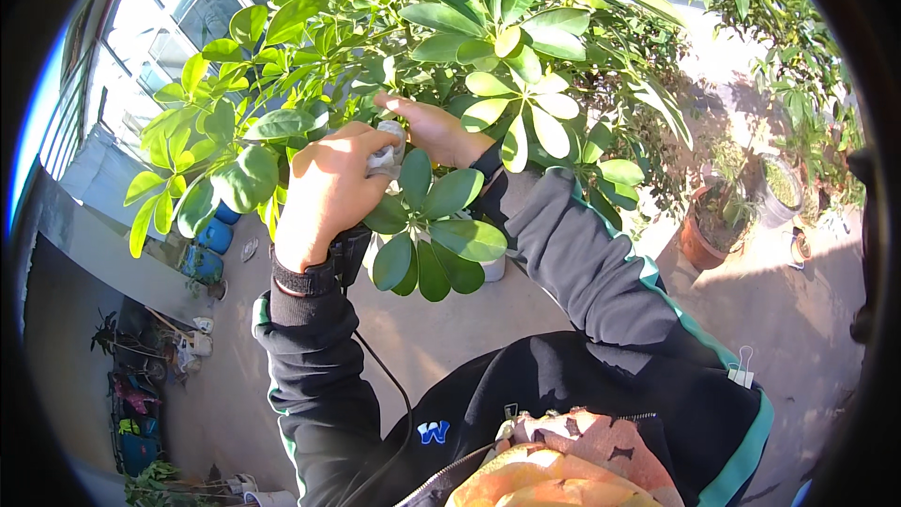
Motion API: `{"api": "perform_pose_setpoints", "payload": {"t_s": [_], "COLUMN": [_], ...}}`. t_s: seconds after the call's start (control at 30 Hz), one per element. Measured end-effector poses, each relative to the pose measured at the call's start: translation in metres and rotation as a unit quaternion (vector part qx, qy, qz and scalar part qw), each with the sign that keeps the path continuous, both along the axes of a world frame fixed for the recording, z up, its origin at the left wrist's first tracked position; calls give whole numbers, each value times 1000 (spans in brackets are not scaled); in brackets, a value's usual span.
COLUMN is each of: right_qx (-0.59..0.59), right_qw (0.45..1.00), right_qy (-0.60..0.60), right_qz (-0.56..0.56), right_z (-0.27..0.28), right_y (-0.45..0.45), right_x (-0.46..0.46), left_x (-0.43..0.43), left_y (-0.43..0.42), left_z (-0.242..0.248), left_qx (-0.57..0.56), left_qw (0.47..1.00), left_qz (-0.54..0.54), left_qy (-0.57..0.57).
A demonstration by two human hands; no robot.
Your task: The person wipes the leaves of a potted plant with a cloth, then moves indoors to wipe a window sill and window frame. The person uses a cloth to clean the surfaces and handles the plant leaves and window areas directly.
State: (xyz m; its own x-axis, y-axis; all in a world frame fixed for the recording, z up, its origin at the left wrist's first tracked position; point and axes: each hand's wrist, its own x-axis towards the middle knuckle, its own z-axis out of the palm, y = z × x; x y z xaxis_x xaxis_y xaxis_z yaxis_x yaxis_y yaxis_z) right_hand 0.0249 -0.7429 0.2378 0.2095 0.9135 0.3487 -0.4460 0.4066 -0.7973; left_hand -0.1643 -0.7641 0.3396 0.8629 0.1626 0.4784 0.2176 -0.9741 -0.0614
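Observation:
A large umbrella plant with glossy green leaves [468, 239] fills the upper middle, in front of me. My left hand [331, 179] reaches into its foliage from the left, fingers closed on a crumpled whitish cloth [387, 151]. Just to the right, among the leaves, is my right hand [436, 132], its palm side partly in view and one finger or the thumb extended up and left beside a leaf. Leaves and the cloth hide part of its fingers, so whether it grips a leaf or stem cannot be told. Both wrists wear black bands.
A terracotta pot [704, 232] and a grey pot [780, 190] with plants stand at the right. Blue containers [204, 260] are at the left, beside a low wall. A black cable [391, 377] hangs from my left wrist area. Windows [204, 7] rise at the upper left.

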Motion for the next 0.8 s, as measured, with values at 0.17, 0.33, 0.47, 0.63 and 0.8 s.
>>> {"api": "perform_pose_setpoints", "payload": {"t_s": [0.17,0.33,0.47,0.63,0.8], "right_qx": [-26,20,21,101,35], "right_qw": [996,997,980,966,936], "right_qy": [-49,-60,-77,-70,-125], "right_qz": [67,-31,-184,-226,-328], "right_z": [7,7,11,-7,-42], "right_y": [-8,-33,-46,-71,-118], "right_x": [-3,-14,-13,-10,-9], "left_x": [-8,-4,-1,-5,-30], "left_y": [3,9,9,0,-21], "left_z": [-9,-17,-15,-8,-12], "left_qx": [-16,36,40,8,-60], "left_qw": [998,997,997,995,981], "left_qz": [14,25,50,-5,-40], "left_qy": [-53,-58,-43,-96,-181]}}
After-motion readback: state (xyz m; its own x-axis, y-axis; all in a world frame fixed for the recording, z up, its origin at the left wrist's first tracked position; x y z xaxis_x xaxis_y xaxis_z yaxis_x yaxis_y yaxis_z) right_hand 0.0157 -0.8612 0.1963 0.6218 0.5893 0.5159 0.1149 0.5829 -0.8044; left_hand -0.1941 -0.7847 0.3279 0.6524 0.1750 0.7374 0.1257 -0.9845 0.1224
